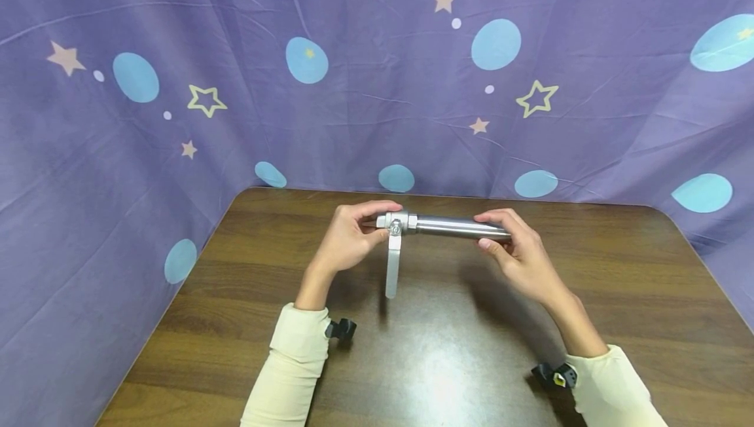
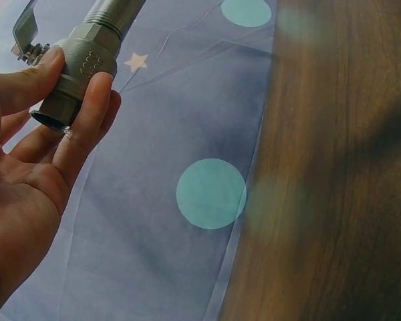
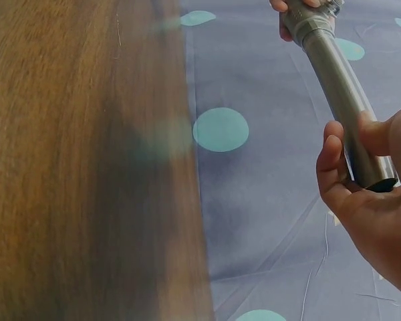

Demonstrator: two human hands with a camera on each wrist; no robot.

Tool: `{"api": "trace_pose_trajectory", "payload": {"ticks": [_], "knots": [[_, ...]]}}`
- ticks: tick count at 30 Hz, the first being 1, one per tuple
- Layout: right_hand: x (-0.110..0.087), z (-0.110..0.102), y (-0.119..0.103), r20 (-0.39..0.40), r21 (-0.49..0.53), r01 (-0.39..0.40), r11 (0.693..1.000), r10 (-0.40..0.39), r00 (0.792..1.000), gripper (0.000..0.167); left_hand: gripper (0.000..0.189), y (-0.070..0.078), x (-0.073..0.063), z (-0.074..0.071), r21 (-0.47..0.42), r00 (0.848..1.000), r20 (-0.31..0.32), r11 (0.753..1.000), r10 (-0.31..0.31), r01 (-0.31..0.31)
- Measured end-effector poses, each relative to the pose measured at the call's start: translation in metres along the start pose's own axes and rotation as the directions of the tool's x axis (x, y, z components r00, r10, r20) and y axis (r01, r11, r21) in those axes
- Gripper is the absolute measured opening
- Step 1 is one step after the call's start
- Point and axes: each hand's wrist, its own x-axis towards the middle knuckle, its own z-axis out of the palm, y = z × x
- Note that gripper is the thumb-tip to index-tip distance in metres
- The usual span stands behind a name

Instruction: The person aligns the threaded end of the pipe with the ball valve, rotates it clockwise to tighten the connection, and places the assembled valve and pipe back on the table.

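Note:
A silver ball valve (image 1: pixel 396 221) joined to a straight metal pipe (image 1: pixel 448 226) is held level above the table by both hands. My left hand (image 1: pixel 347 236) grips the valve's body at its free end, thumb on one side and fingers on the other. The valve's lever handle (image 1: pixel 392 270) points toward me. At the other end, my right hand (image 1: pixel 524 253) holds the pipe between thumb and fingers. In the left wrist view the valve body (image 2: pixel 87 60) shows raised markings, too small to read. The pipe's open end (image 3: pixel 385 184) shows in the right wrist view.
Beneath the hands is a dark wooden table (image 1: pixel 235 348) with rounded far corners. A purple curtain (image 1: pixel 377 106) with stars and blue ovals hangs behind it and along the sides. Black wrist cameras (image 1: pixel 341 329) sit at both sleeves.

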Motion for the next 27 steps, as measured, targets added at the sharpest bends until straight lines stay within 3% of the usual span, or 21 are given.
{"api": "trace_pose_trajectory", "payload": {"ticks": [27], "knots": [[-0.0014,-0.0021,0.0014,0.055,-0.010,-0.077,0.997,0.077,0.995,0.033,0.044,-0.0017,0.0003,0.0004,-0.012,1.000,0.006,1.000,-0.006,0.007]]}}
